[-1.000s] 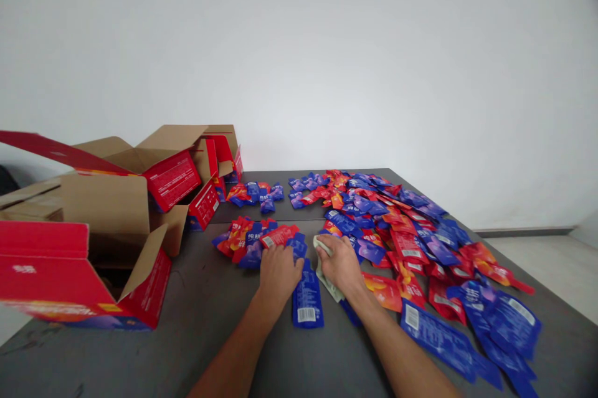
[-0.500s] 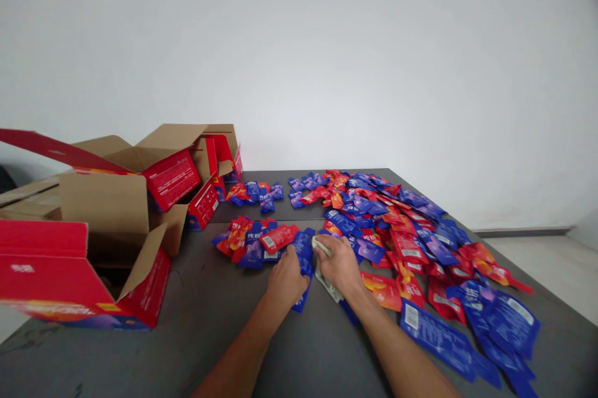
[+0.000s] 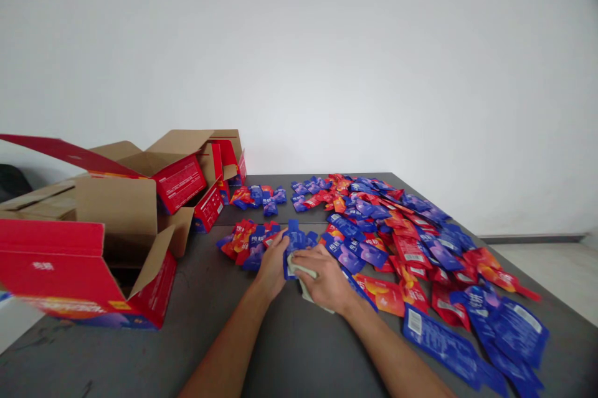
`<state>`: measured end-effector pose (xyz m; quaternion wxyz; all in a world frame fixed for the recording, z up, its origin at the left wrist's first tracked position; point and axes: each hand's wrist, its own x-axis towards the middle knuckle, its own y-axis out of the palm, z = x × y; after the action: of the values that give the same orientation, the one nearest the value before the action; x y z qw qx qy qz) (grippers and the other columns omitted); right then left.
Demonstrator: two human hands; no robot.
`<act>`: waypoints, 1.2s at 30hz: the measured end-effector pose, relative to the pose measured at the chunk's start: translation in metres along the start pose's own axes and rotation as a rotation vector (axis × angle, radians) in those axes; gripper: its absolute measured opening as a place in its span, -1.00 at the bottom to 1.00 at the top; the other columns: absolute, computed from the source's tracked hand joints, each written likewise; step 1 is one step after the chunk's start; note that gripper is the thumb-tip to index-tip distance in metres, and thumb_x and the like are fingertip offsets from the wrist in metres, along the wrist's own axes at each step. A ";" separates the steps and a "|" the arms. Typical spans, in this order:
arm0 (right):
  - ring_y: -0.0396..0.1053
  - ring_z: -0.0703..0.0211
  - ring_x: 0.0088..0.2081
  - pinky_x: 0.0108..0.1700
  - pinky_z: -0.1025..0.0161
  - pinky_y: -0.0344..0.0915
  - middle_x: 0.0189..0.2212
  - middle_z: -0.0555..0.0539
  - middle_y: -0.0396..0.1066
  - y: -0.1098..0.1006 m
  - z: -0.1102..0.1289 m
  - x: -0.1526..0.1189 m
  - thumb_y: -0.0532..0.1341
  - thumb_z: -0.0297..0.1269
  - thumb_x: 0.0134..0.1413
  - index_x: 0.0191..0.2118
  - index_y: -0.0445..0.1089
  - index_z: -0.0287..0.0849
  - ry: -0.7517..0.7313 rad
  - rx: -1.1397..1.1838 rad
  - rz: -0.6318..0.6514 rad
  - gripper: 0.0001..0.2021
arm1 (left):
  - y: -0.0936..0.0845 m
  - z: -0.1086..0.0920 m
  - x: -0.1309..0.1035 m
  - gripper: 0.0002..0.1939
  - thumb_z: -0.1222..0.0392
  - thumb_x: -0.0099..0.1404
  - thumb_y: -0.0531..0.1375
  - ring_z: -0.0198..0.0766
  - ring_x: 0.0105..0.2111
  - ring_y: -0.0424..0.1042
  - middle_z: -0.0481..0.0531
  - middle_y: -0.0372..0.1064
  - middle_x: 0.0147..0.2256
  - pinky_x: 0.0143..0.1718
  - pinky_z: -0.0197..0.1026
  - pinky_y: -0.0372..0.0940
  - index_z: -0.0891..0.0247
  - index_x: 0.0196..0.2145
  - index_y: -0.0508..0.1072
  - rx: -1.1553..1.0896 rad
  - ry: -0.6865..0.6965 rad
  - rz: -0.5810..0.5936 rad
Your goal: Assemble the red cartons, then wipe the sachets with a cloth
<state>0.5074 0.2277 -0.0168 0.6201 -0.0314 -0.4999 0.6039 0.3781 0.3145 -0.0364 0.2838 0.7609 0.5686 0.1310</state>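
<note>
My left hand (image 3: pixel 273 265) grips a blue pouch (image 3: pixel 294 237) by its left side, holding it up over the dark table. A pale cloth (image 3: pixel 306 286) is bunched in my right hand (image 3: pixel 326 278), its fingers closed and pressing the cloth against the pouch's face. The lower part of the pouch is partly covered by the cloth and fingers. Just behind my left hand lies a small pile of red and blue pouches (image 3: pixel 243 242). To the right of my right hand spreads a large heap of red and blue pouches (image 3: pixel 406 230).
Open red cartons with brown flaps (image 3: pixel 135 286) stand on the left, with another open carton (image 3: pixel 180 183) behind. Two smaller groups of pouches, one of them purple-blue (image 3: pixel 271 199), lie toward the table's back edge. A white wall (image 3: pixel 299 61) rises behind the table (image 3: pixel 205 311).
My left hand has lifted the blue pouch and turned it upright. My right hand has moved left with the cloth onto the pouch. The view has shifted slightly.
</note>
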 end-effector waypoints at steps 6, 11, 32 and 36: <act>0.45 0.16 -0.08 0.00 0.14 0.21 -0.01 -0.03 0.51 0.005 -0.003 0.002 0.14 -0.37 0.28 -0.03 0.48 0.01 0.036 -0.082 0.014 -0.76 | 0.007 -0.009 -0.010 -0.59 -0.04 0.28 0.20 -0.10 -0.19 0.53 0.12 0.55 -0.20 -0.14 -0.13 0.40 0.29 -0.05 0.49 -0.018 -0.206 0.106; 0.42 0.11 -0.05 -0.01 0.10 0.18 0.03 -0.06 0.49 0.000 -0.016 0.001 0.13 -0.36 0.29 -0.04 0.50 0.00 0.182 -0.193 -0.206 -0.75 | 0.012 -0.006 -0.016 -0.52 -0.13 0.34 0.11 -0.05 -0.05 0.49 0.18 0.53 -0.09 0.01 -0.08 0.34 0.30 -0.02 0.50 0.004 -0.246 0.199; 0.43 0.01 0.00 0.10 -0.01 0.28 -0.05 -0.08 0.53 -0.001 -0.020 0.000 0.26 -0.30 0.16 -0.09 0.55 0.00 0.317 -0.025 -0.326 -0.78 | -0.003 0.001 -0.001 -0.61 0.41 -0.13 0.18 -0.33 -0.49 0.41 -0.07 0.47 -0.42 -0.39 -0.27 0.29 0.27 -0.25 0.47 0.147 0.120 -0.090; 0.46 0.01 -0.03 0.11 -0.03 0.29 -0.08 -0.08 0.55 0.000 -0.019 0.000 0.28 -0.29 0.13 -0.12 0.56 -0.02 0.344 0.019 -0.292 -0.80 | -0.004 0.001 0.000 -0.50 0.40 -0.12 0.26 -0.21 -0.33 0.50 0.03 0.52 -0.29 -0.27 -0.20 0.33 0.25 -0.14 0.43 0.145 0.168 -0.116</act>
<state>0.5199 0.2388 -0.0265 0.7773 -0.0557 -0.3803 0.4980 0.3751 0.3150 -0.0393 0.1866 0.7315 0.6414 0.1365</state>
